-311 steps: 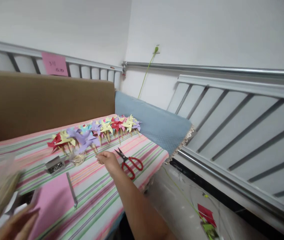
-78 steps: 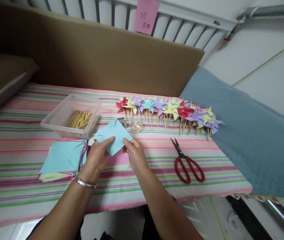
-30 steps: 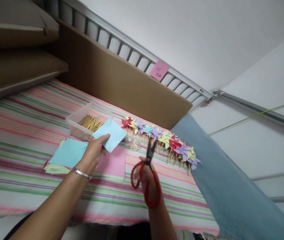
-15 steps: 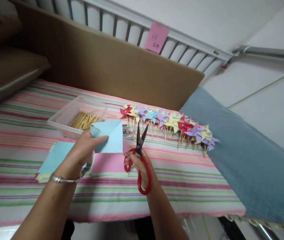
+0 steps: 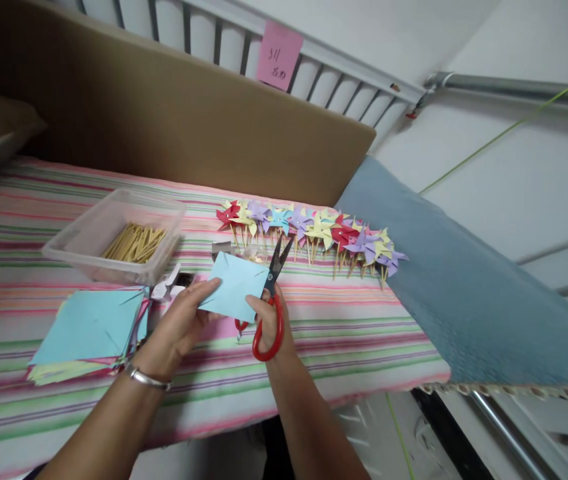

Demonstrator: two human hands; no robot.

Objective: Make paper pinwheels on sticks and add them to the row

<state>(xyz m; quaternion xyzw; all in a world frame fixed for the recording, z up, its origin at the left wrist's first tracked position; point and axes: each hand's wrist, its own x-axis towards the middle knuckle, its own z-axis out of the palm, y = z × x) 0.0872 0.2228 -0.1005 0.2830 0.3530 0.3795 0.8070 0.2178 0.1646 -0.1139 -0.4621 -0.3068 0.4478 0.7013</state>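
Note:
My left hand (image 5: 179, 325), with a metal bracelet on its wrist, pinches the left edge of a light blue paper square (image 5: 234, 293) held above the striped cloth. My right hand (image 5: 269, 327) grips red-handled scissors (image 5: 267, 313); their dark blades stand apart at the paper's right edge. Just beyond lies a row of small paper pinwheels (image 5: 309, 233) on sticks, in red, yellow, purple and blue.
A clear plastic tub (image 5: 114, 237) of wooden sticks stands at the left. A stack of coloured paper squares (image 5: 89, 327), blue on top, lies before it. A brown cardboard wall (image 5: 189, 127) backs the striped table (image 5: 344, 333); a blue cloth (image 5: 444, 287) lies at the right.
My right hand picked the scissors up from the cloth and brought them to the blue paper's right edge. My left hand lowered the paper a little toward me.

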